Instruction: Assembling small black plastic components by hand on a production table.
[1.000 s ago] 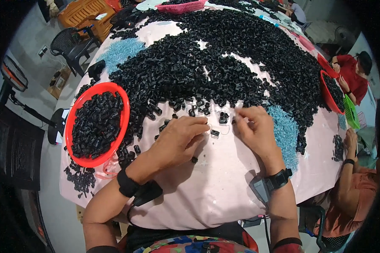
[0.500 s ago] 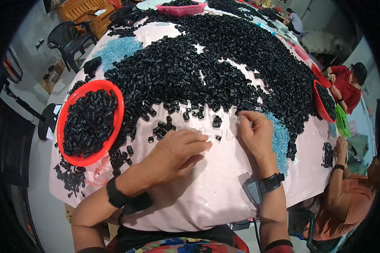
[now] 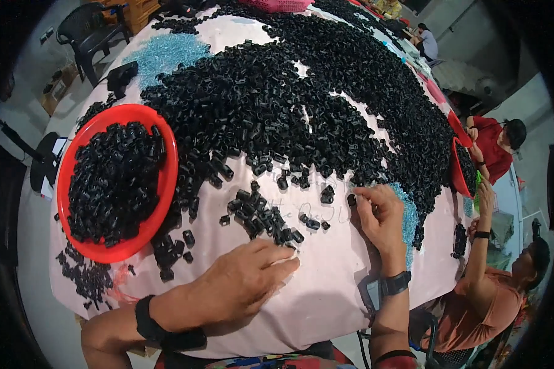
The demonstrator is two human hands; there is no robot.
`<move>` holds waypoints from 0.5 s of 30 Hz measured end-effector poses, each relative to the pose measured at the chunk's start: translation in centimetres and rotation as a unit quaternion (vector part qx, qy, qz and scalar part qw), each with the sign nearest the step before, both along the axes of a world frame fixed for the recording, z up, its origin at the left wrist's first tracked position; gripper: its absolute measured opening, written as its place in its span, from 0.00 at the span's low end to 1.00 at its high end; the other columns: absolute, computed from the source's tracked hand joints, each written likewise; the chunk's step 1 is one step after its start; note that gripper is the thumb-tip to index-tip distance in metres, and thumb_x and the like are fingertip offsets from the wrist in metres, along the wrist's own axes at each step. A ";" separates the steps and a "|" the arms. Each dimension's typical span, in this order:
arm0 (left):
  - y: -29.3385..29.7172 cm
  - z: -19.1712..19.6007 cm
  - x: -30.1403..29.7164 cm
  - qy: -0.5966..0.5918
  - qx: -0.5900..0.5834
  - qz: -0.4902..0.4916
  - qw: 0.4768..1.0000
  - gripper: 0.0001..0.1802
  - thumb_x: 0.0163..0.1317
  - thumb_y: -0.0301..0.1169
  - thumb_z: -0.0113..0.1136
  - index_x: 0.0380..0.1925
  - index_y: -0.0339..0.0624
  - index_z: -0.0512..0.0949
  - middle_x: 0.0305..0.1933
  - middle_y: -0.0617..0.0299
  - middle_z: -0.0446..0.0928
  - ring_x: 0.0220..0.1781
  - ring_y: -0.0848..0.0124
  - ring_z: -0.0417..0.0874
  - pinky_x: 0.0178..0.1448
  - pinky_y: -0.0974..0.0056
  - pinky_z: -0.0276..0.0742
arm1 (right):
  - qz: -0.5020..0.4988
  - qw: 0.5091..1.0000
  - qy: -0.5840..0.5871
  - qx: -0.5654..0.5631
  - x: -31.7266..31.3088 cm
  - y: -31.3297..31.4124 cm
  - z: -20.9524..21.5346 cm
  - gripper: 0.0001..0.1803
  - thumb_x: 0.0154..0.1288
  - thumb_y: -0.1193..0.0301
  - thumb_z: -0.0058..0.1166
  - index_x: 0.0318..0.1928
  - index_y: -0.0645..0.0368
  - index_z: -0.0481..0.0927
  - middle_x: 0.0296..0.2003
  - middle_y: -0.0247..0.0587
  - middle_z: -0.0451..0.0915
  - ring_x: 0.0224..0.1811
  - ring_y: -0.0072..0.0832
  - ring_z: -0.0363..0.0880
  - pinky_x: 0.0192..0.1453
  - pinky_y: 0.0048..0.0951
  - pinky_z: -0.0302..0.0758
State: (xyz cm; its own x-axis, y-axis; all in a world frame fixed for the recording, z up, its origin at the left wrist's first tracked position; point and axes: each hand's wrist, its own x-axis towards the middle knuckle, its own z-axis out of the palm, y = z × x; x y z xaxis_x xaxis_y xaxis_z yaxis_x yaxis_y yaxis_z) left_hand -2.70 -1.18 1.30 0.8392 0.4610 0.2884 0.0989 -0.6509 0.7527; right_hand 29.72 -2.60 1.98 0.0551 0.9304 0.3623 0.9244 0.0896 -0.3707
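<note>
Small black plastic parts (image 3: pixel 246 117) cover much of the pale pink table in a big heap. A looser cluster of black parts (image 3: pixel 252 212) lies in front of it. Just on the near side of this cluster is my left hand (image 3: pixel 246 280), its fingers bent together and pointing right; what its tips hold, if anything, is hidden. Farther right, my right hand (image 3: pixel 383 218) has thumb and forefinger pinched at a small black plastic part (image 3: pixel 352 200). A few single parts (image 3: pixel 314 222) lie on the cloth between both hands.
At the left stands a red basin (image 3: pixel 171 184) full of black parts. Small clear-blue pieces (image 3: pixel 169 55) lie in piles at far left and beside my right hand. Co-workers (image 3: pixel 495 277) sit along the right side, near another red basin (image 3: pixel 457 175). A black chair (image 3: pixel 92 37) stands far left.
My left hand has drawn back toward the near edge, uncovering more of the loose cluster. My right hand stays near the heap's edge. The whole view has shifted slightly.
</note>
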 end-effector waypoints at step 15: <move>-0.8 -0.3 0.5 -0.014 -0.028 0.076 0.997 0.22 0.60 0.22 0.63 0.56 0.39 0.80 0.56 0.50 0.79 0.54 0.53 0.80 0.58 0.55 0.78 | 0.038 0.999 0.008 0.032 -1.7 0.0 -0.4 0.10 0.63 0.74 0.62 0.45 0.59 0.84 0.42 0.44 0.84 0.45 0.43 0.81 0.48 0.38 0.78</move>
State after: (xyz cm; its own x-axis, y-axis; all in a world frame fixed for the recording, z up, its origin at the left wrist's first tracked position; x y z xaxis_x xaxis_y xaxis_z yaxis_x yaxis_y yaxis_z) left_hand -2.22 -2.01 0.98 0.7506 0.5985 0.2802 0.1719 -0.5862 0.7917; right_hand 28.05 -2.55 1.60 -0.0079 0.9072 0.4207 0.9082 0.1826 -0.3766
